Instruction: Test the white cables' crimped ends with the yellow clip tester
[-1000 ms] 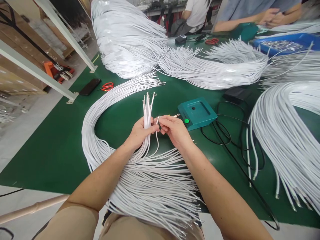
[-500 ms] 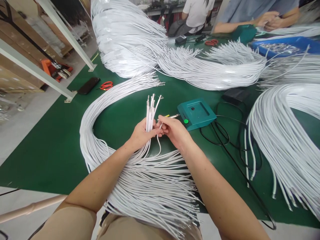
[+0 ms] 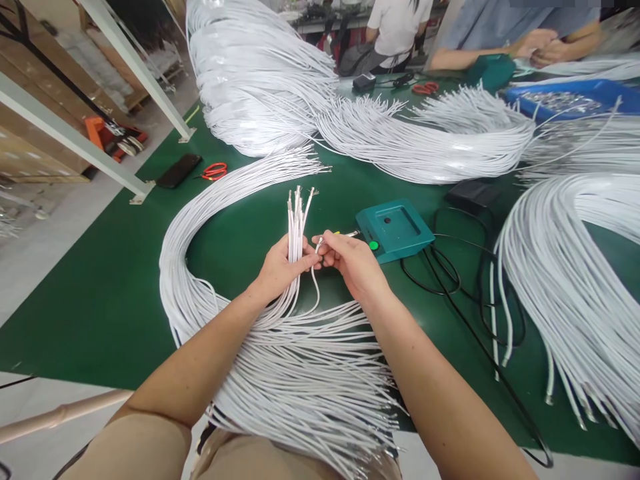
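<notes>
My left hand (image 3: 281, 269) is closed around a small bunch of white cables (image 3: 296, 230), their stripped ends pointing up. Between its thumb and finger, one single white cable (image 3: 316, 283) stands apart from the bunch and curves down. My right hand (image 3: 353, 263) pinches the tip of that single cable, its fingers nearly touching the left ones. Just beyond the right hand sits a teal device (image 3: 397, 230) with a green button and a metal tip on its left side. A thick spread of white cables (image 3: 305, 373) lies under my forearms and over the table's near edge.
On the green table (image 3: 95, 293) lie a black phone (image 3: 179, 171) and red-handled scissors (image 3: 215, 171). Large white cable bundles (image 3: 260, 80) fill the back, with another bundle (image 3: 575, 267) at right. Black cords (image 3: 450, 293) trail from the device. Across the table, a person works near a blue tray (image 3: 615, 93).
The bunch in my left hand has shifted slightly left. The single cable's tip has turned upright between my fingers, and my right fingertips have closed in on it.
</notes>
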### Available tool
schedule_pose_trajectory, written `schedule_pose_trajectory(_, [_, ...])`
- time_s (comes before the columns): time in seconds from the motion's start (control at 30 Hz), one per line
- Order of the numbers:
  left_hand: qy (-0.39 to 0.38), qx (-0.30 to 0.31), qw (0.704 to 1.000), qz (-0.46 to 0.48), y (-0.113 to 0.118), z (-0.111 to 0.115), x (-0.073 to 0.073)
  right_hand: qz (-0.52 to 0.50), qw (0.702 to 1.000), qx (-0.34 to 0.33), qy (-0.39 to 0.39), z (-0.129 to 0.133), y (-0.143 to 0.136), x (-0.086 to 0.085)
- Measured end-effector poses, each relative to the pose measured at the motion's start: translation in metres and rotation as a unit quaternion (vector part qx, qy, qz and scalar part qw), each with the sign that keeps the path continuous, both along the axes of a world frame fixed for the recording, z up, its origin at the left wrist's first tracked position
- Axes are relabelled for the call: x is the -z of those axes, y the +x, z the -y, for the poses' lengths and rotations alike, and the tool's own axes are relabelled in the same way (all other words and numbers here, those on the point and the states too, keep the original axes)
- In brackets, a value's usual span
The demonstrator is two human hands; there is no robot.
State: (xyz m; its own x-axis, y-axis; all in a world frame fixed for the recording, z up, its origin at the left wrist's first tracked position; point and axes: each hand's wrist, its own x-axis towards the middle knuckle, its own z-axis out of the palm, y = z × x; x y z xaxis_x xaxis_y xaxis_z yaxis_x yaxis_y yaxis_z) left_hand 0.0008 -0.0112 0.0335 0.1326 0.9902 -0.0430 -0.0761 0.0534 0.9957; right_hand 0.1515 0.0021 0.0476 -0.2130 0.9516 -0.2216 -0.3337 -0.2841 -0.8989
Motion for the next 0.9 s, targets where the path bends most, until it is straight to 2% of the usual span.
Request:
schedule_pose_trajectory(0.2, [-0.014,-0.011,1.0,0.015,-0.002,0.0,0.003,0.123,0.989,0.045,0.065,0.002,-0.002,-0.003])
schedule_pose_trajectory(0.3, [-0.039,0.02,0.998,0.054,-0.002,-0.001,0.003,0.224,0.962,0.057,0.143,0.003,-0.002,0.001])
schedule_pose_trajectory(0.37, [-0.07,0.038,0.992,0.096,-0.002,-0.001,0.001,0.312,0.919,0.068,0.231,0.004,-0.001,0.004])
schedule_pose_trajectory(0.47, [-0.116,0.058,0.98,0.148,-0.004,-0.002,-0.002,0.436,0.816,0.063,0.374,0.006,0.002,0.008])
schedule_pose_trajectory(0.53, [-0.141,0.069,0.974,0.165,-0.005,-0.003,-0.003,0.489,0.753,0.041,0.439,0.005,0.004,0.01])
schedule_pose_trajectory(0.57, [-0.147,0.072,0.972,0.169,-0.006,-0.004,-0.003,0.502,0.735,0.029,0.455,0.005,0.005,0.01])
schedule_pose_trajectory(0.63, [-0.148,0.072,0.972,0.17,-0.007,-0.005,-0.001,0.501,0.736,0.014,0.455,0.003,0.006,0.011])
schedule_pose_trajectory(0.77, [-0.132,0.06,0.978,0.147,-0.009,-0.006,0.003,0.456,0.79,0.009,0.41,0.001,0.007,0.012])
schedule_pose_trajectory(0.9, [-0.133,0.064,0.979,0.142,-0.011,-0.008,0.005,0.433,0.807,-0.027,0.402,-0.002,0.01,0.01])
